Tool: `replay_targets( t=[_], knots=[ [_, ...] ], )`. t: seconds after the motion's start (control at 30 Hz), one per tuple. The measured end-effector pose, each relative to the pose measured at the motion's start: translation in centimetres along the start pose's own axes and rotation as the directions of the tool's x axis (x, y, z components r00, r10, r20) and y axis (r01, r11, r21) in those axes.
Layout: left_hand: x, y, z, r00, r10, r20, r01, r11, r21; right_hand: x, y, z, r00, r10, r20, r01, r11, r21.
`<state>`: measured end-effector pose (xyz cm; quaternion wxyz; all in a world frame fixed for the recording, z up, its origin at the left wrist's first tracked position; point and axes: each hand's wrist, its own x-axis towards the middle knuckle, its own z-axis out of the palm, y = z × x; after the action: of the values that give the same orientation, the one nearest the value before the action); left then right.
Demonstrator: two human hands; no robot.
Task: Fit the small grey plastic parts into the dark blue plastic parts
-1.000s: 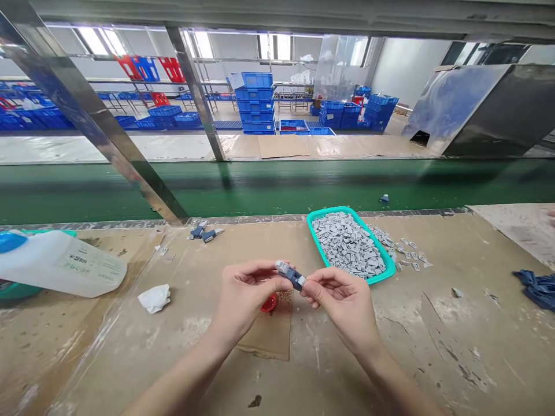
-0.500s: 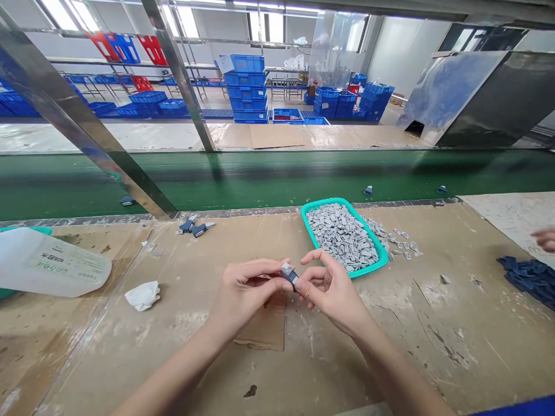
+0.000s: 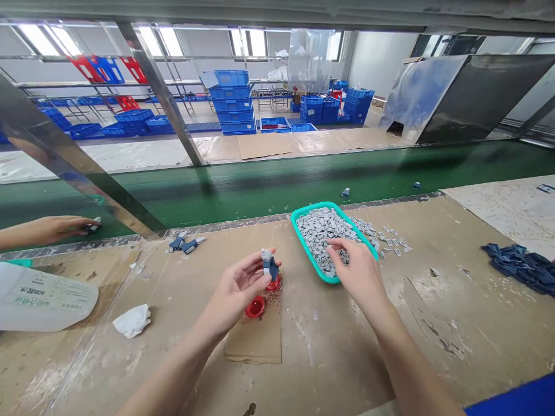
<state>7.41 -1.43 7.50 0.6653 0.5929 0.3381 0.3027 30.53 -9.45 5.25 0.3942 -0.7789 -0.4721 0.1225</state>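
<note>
My left hand [image 3: 236,286] pinches a small dark-blue part with a grey cap [image 3: 269,263], holding it upright above two small red caps [image 3: 255,306] on a piece of cardboard [image 3: 255,341]. My right hand [image 3: 358,271] reaches into the teal tray [image 3: 299,231], its fingertips down among the many small grey pieces [image 3: 318,228]. Whether those fingers hold a piece is hidden.
A green conveyor belt [image 3: 260,185] runs behind the bench with a few parts on it. Another person's hand [image 3: 52,228] rests at its left edge. A white jug [image 3: 39,297], a crumpled tissue [image 3: 132,320], loose grey pieces [image 3: 390,240] and a pile of blue parts [image 3: 518,263] lie on the bench.
My right hand let go of the blue part and moved right into the teal tray. My left hand keeps the part and turned it upright. Another person's hand appeared at left.
</note>
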Motion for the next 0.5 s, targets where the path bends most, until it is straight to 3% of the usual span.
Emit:
replay_targets(
  t=[0.07,0.17,0.33,0.5],
  knots=[
    [0.7,0.1,-0.8,0.999,0.007,-0.032,-0.007,1.000,0.021,0.6,1.6,-0.1,0.998,-0.045,-0.035,0.038,0.980,-0.196],
    [2.0,0.2,-2.0,0.997,-0.019,-0.068,0.018,1.000,-0.007,1.1,2.9,-0.2,0.999,-0.042,0.005,0.041,0.945,-0.325],
    [3.7,0.4,-3.2,0.989,-0.050,-0.141,0.039,0.996,-0.078,1.3,2.8,-0.3,0.995,0.005,0.100,0.031,0.934,-0.355],
    [5.1,0.5,-3.7,0.981,-0.085,-0.174,0.071,0.994,-0.084,1.2,2.1,-0.1,0.992,0.033,0.125,0.018,0.922,-0.387]
  ],
)
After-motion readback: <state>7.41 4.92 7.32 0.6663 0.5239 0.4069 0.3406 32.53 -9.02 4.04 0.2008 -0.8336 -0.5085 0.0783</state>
